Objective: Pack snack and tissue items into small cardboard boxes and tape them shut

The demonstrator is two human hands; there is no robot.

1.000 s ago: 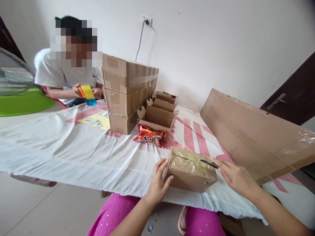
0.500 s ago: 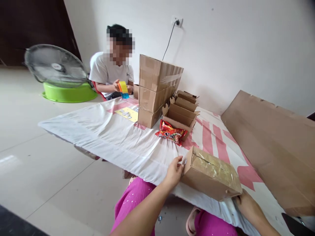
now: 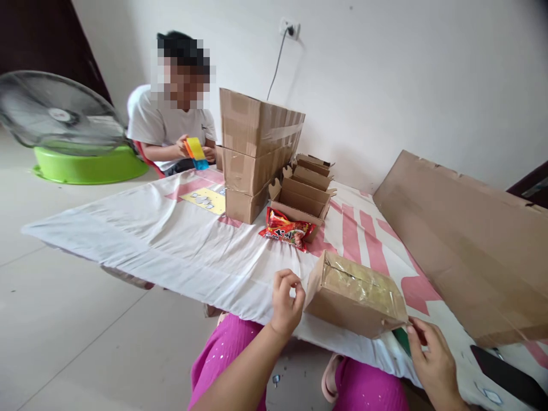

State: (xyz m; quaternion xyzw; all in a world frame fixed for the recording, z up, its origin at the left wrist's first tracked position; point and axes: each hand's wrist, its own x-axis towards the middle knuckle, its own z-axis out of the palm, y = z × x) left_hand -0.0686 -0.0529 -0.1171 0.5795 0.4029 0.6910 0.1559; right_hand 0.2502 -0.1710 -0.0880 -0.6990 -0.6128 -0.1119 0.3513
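Observation:
A taped cardboard box (image 3: pixel 346 311) rests near the table's front edge, with shiny clear tape over its top. My left hand (image 3: pixel 287 302) is just off the box's left end, thumb and forefinger curled into a pinch; anything between them is too small to make out. At the box's right front corner, the thumb and fingertips of my right hand (image 3: pixel 433 351) come together and pinch the corner. A green thing (image 3: pixel 401 341) shows partly beneath that corner. A red noodle packet (image 3: pixel 287 229) lies beyond the box, against an open cardboard box (image 3: pixel 297 197).
Taped boxes (image 3: pixel 243 171) stand stacked mid-table, with open boxes behind the packet. A large cardboard sheet (image 3: pixel 462 245) leans at the right, near a black flat object (image 3: pixel 507 371). Across the table a seated person (image 3: pixel 171 125) holds a tape dispenser (image 3: pixel 196 151). A fan (image 3: pixel 60 117) stands left.
My left hand has come away from the box's left end and its fingers have curled. My right hand has shifted from under the right end to its corner. The view has turned slightly right.

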